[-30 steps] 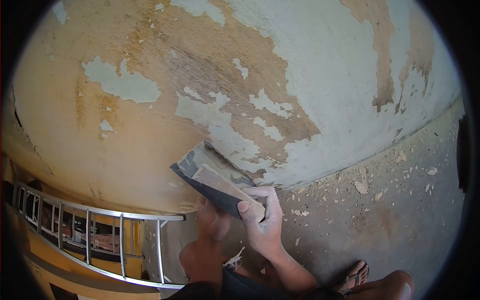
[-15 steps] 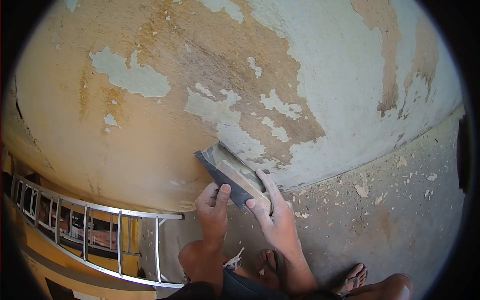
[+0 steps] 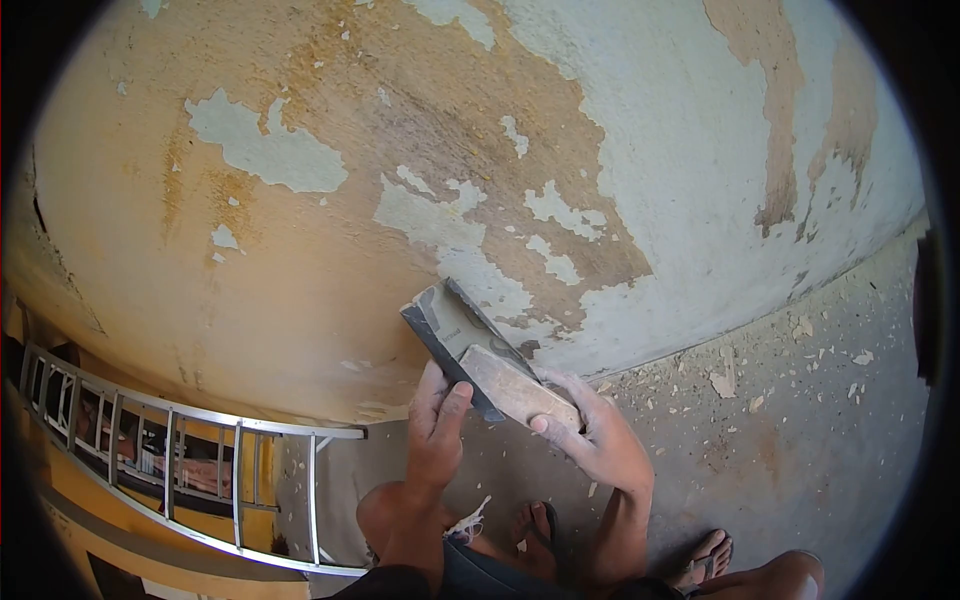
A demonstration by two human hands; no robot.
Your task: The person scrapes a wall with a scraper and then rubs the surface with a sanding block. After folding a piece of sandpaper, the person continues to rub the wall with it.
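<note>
My left hand (image 3: 438, 420) grips the near left edge of a folded dark sandpaper sheet (image 3: 440, 312), thumb on top and fingers beneath. A pale, dusty block (image 3: 515, 385) lies partly on the sheet's printed inner face. Its right end is in my right hand (image 3: 592, 435), with the thumb on top and the fingers along its far side. The sheet's edges stand up on both sides of the block. Behind them is the wall (image 3: 330, 240), with peeling pale paint and bare brownish patches.
An aluminium ladder (image 3: 240, 480) lies at the lower left. Paint flakes (image 3: 725, 378) are scattered over the grey floor (image 3: 800, 460) on the right. My sandalled feet (image 3: 712, 552) and bent knees show at the bottom. A dark object (image 3: 928, 310) stands at the right edge.
My right hand has moved right and slightly down with the block, which now sticks out further from the sheet. The sheet has shifted slightly right, and more of its printed inside shows.
</note>
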